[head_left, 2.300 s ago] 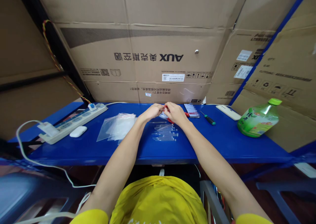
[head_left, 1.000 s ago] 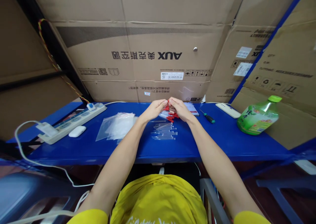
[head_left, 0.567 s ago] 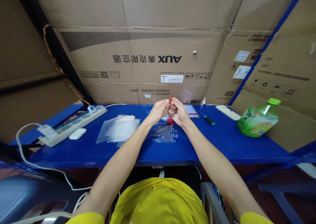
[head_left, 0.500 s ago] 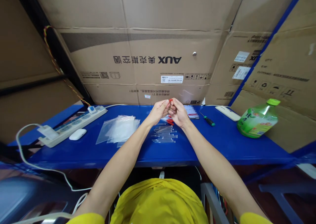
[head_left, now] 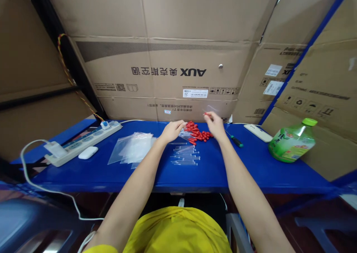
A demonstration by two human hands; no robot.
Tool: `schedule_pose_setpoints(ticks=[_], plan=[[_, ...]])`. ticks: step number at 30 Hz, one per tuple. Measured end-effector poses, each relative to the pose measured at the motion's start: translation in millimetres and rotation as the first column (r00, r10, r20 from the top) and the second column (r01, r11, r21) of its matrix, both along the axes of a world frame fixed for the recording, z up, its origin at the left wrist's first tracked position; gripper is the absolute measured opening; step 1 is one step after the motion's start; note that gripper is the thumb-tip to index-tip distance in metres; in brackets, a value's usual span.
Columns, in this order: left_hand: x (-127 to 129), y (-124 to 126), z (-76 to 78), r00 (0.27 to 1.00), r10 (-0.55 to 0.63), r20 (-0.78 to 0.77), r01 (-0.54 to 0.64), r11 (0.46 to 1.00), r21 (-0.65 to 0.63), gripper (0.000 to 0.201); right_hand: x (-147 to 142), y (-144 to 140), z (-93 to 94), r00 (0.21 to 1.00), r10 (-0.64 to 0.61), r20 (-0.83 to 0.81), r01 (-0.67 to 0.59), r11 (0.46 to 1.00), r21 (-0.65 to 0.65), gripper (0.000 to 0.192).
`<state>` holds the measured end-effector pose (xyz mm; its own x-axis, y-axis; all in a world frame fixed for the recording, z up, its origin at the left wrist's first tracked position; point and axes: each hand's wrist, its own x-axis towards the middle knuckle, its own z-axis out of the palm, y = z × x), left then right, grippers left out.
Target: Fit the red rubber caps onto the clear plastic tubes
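My right hand [head_left: 214, 123] is raised over the back of the table, its fingers pinching a dropper by its red rubber bulb [head_left: 206, 114]; a thin clear tube seems to stick out above. To the left, my left hand [head_left: 174, 130] is closed at the fingertips, beside a heap of red bulbs [head_left: 203, 135]. Whether anything is between those fingertips is hidden. Droppers with clear stems and red ends [head_left: 185, 134] lie between the hands. Nearer me is a loose row of bare clear tubes [head_left: 186, 155].
Clear plastic bags [head_left: 134, 147] lie left of the tubes, with a white case [head_left: 88, 152] and a power strip [head_left: 83, 143] beyond. On the right are a screwdriver [head_left: 237, 141], a white device [head_left: 258, 132] and a green bottle [head_left: 291, 141]. Cardboard [head_left: 167, 52] walls the back.
My hands were together on a red bulb. They have since parted: the right one has moved right with the dropper, the left one slightly left, uncovering the red heap.
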<state>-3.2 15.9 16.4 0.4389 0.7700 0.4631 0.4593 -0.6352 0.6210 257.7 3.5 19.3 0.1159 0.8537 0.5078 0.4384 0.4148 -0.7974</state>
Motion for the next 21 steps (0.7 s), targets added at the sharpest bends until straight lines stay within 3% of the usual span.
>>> schedule_pose_setpoints(ticks=[3,6,11,14,21], plan=[[-3,2,-6.2,0.974,0.007,-0.227,0.008,0.998,0.066,0.035,-33,-11,-6.0,0.946,0.201,0.256,-0.213,0.977,0.021,0.024],[-10,7,-11.9,0.960,-0.002,-0.280,0.022,0.997,0.069,0.029,-46,-20,-4.2,0.890,0.290,0.352,-0.305,0.952,-0.012,0.021],[-13,13,-18.3,0.936,-0.102,-0.336,0.120,0.992,0.032,0.017,-37,-22,2.4,0.870,0.073,0.487,-0.126,0.989,0.077,0.018],[-12,13,-19.6,0.908,-0.171,-0.383,0.171,0.985,-0.033,0.016,-30,-20,2.4,0.828,-0.002,0.560,-0.012,1.000,0.021,0.017],[-8,7,-16.8,0.903,-0.269,-0.335,0.217,0.959,-0.183,0.012,-22,-23,-0.5,0.776,0.152,0.612,0.012,0.967,-0.255,0.012]])
